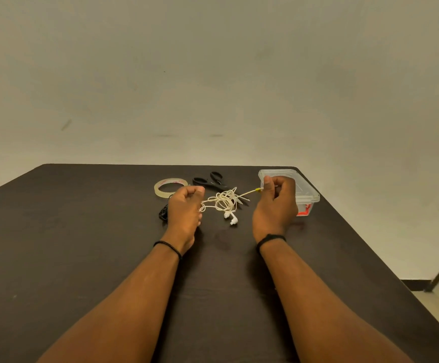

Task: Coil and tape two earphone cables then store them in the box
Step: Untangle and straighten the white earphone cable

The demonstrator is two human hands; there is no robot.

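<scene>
Mid-frame, your left hand (185,205) and right hand (276,199) each have fingers curled on the white earphone cable (223,201), tangle hanging between. Pull harder and its loops may knot; the box (306,189) waits just behind.

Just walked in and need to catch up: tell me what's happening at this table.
A person is working on a tangled white earphone cable. The left hand grips one end, the right hand pinches the plug end, stretching it. Tape roll, scissors and the clear box wait behind; a black cable lies beside the left hand.
</scene>
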